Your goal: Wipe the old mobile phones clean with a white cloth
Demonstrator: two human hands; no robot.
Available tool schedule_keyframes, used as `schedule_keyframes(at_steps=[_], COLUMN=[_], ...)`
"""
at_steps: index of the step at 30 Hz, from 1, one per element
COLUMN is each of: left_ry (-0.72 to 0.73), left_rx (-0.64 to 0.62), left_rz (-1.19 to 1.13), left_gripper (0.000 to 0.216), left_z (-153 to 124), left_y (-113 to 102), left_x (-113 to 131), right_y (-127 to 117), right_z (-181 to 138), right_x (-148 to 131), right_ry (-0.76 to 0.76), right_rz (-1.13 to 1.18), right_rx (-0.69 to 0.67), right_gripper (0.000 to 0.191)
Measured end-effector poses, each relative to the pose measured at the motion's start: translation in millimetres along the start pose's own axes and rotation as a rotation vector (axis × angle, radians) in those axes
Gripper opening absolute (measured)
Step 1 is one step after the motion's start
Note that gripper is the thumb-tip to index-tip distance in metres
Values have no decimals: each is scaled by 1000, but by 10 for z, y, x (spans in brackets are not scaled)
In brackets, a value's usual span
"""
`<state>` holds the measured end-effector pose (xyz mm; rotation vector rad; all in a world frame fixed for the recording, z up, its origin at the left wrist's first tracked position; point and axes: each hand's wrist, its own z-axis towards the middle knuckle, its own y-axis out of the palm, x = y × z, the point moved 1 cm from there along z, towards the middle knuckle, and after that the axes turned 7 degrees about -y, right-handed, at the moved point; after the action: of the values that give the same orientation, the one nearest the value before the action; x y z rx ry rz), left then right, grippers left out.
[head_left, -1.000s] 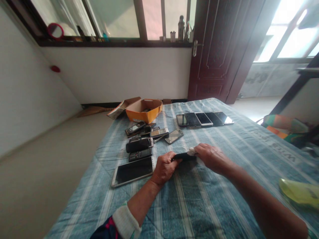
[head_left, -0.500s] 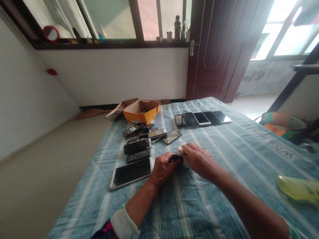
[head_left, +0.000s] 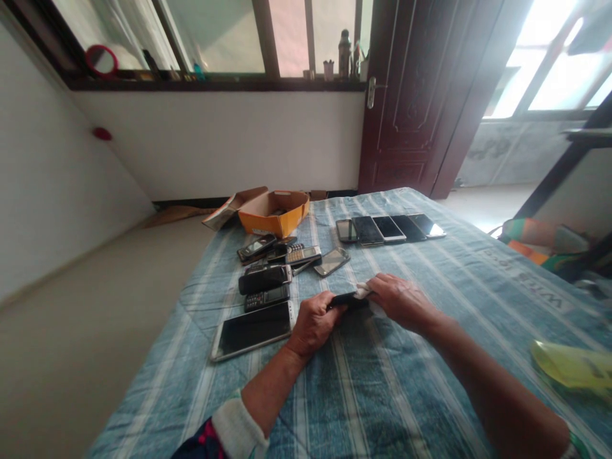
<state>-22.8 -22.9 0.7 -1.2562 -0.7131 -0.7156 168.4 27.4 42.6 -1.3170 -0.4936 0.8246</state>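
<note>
My left hand [head_left: 314, 324] is closed on one end of a dark phone [head_left: 348, 299], held tilted above the striped bedspread [head_left: 335, 395]. In my right hand [head_left: 399, 299] a white cloth [head_left: 364, 291] is pinched against the phone's other end. To the left of my left hand lies a large white-framed phone [head_left: 253, 331], screen up. Behind it are a black keypad phone [head_left: 266, 297] and a dark phone [head_left: 264, 279]. A heap of older phones [head_left: 302, 255] sits farther back, with a grey phone [head_left: 332, 261] beside it.
An open orange box [head_left: 272, 223] stands at the far left corner. Several phones lie in a row at the far side, among them a white one [head_left: 389, 228]. A yellow translucent item [head_left: 568, 366] rests at the right. Beyond is a dark red door [head_left: 415, 95].
My right hand and the cloth have slid rightward along the phone, uncovering more of its dark surface. My left hand keeps its hold in nearly the same place.
</note>
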Motion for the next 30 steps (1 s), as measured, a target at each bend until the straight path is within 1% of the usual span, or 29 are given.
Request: schedule_keyframes(at_steps=[2,4,7,9,13,18,23,25,27,30], left_ry=[-3,4,10,12,7,-71,-103,-112,-134,-186], left_rx=[-4,-17,-21,-23,-28,-5,-2,-3,-11,-28], left_rz=[3,2,-4,-7,-28,-63,-117,-137,-159,-180], left_gripper=[16,19,25,27,23,16,19,19,18,18], left_z=[3,5,2,-2,-2,24,41,48,57,71], left_y=[2,-1,-13,-20,-16,14,27,24,18,10], left_x=[1,6,16,21,18,-15,-26,-20,-8,14], right_y=[6,36,96,120,97,17,57,77,75,41], right_z=[8,46,123,151,111,13,-32,-49,-66,-84], right_x=[-46,-157,-321,-348,-207,59,296,355,378,345], right_ry=[28,33,-33,-51,-15,43,19,34,87,222], right_rz=[-26,-61,-82,-74,-21,85,242,239,185,66], right_rx=[0,3,-2,-4,-3,48,84,95,134,262], right_gripper=[17,15,13,12,13,16,20,20,18,16])
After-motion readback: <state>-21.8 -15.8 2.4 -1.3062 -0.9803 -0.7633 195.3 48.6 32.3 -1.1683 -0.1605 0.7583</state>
